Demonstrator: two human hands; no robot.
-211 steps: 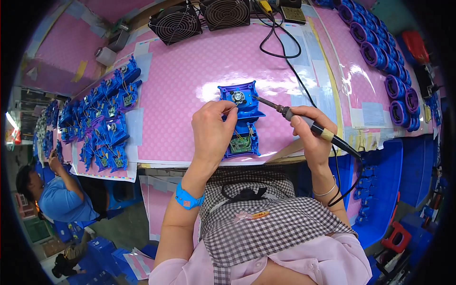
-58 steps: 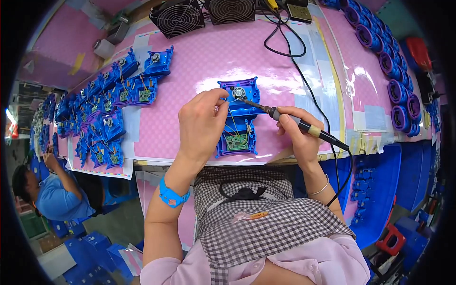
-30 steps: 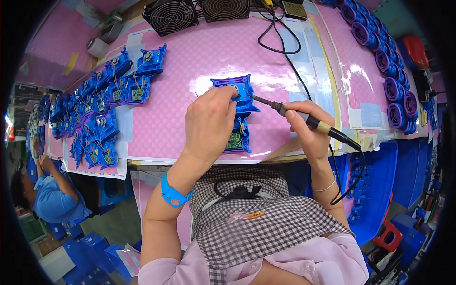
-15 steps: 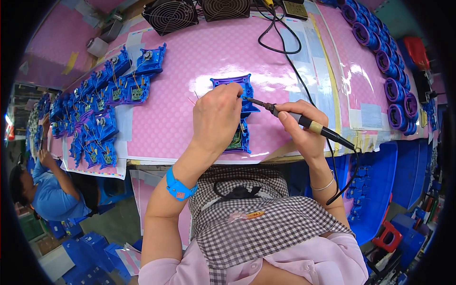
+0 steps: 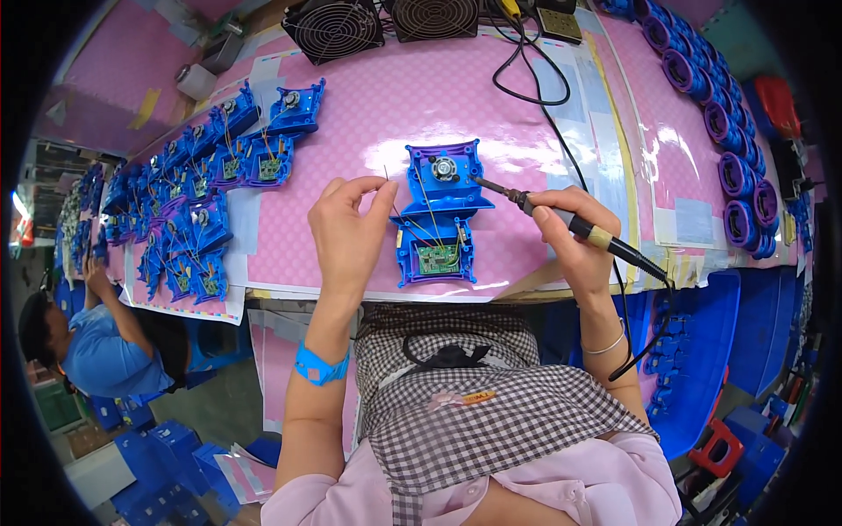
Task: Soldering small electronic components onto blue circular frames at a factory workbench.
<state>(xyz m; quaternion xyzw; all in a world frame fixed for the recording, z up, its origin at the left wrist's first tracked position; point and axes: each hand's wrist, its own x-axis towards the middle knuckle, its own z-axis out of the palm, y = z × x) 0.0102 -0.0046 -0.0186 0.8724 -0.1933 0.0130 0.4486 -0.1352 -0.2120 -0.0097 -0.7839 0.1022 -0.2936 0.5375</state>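
A blue plastic housing half lies in front of me, with a round silver speaker in it. Just nearer sits a second blue half holding a green circuit board, joined to the first by thin wires. My right hand grips a soldering iron by its black handle; its tip is at the upper half's right edge. Left of the housing, my left hand pinches a thin wire between thumb and forefinger. Its far end is too fine to follow.
Several similar blue assemblies stand in rows at the left. Two black fans are at the back, beside black cables. Blue-purple rings line the right. A blue bin sits below the table edge. A co-worker is far left.
My left hand has drawn back left and nearer from over the housing, uncovering the speaker and board. The soldering iron stays by the upper half's right edge. The whole view has shifted slightly.
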